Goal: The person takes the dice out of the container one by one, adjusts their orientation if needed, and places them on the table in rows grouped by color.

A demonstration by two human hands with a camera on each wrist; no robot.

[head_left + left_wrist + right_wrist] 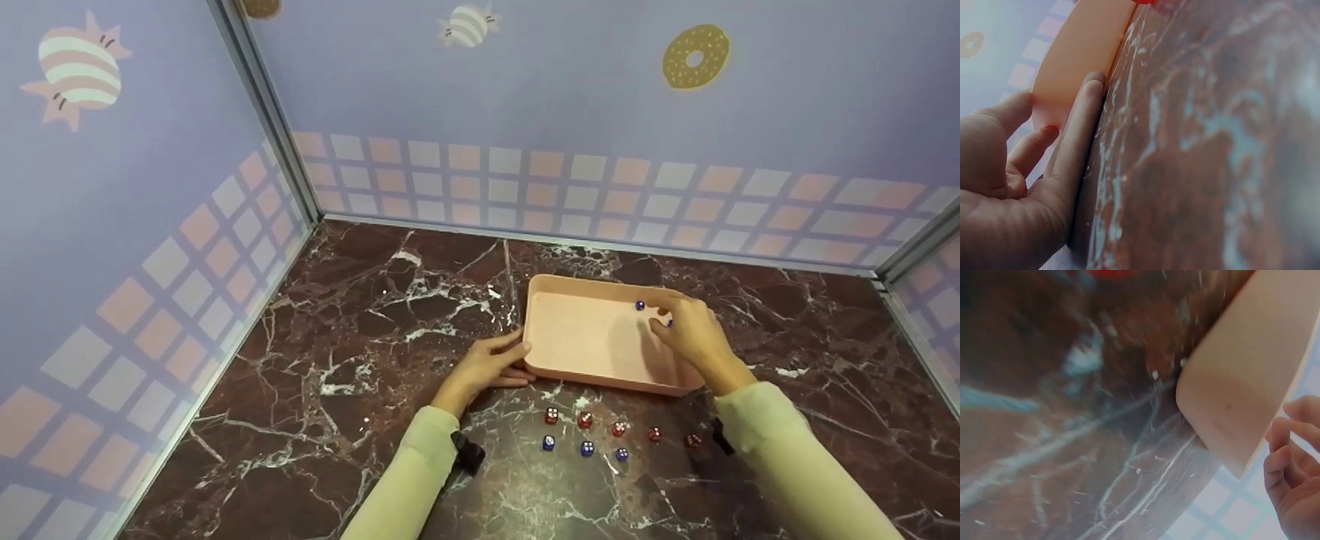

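Observation:
A shallow peach tray (577, 337) lies on the dark marble surface. My left hand (491, 364) rests against its left end, thumb at the rim and fingers outside along the wall. In the left wrist view, the fingers (1075, 124) press near the tray's corner. My right hand (694, 334) is over the tray's right end, loosely bent, with thumb and forefinger apart. One blue die (640, 305) sits near the back wall, just left of its fingertips. Another blue die (670, 323) shows in the gap between thumb and forefinger, partly hidden.
In front of the tray, several red dice (585, 420) form a row, with a shorter row of blue dice (587, 448) nearer me. Patterned panels (495, 180) enclose the back and sides. A black wrist strap (469, 452) is on the left sleeve.

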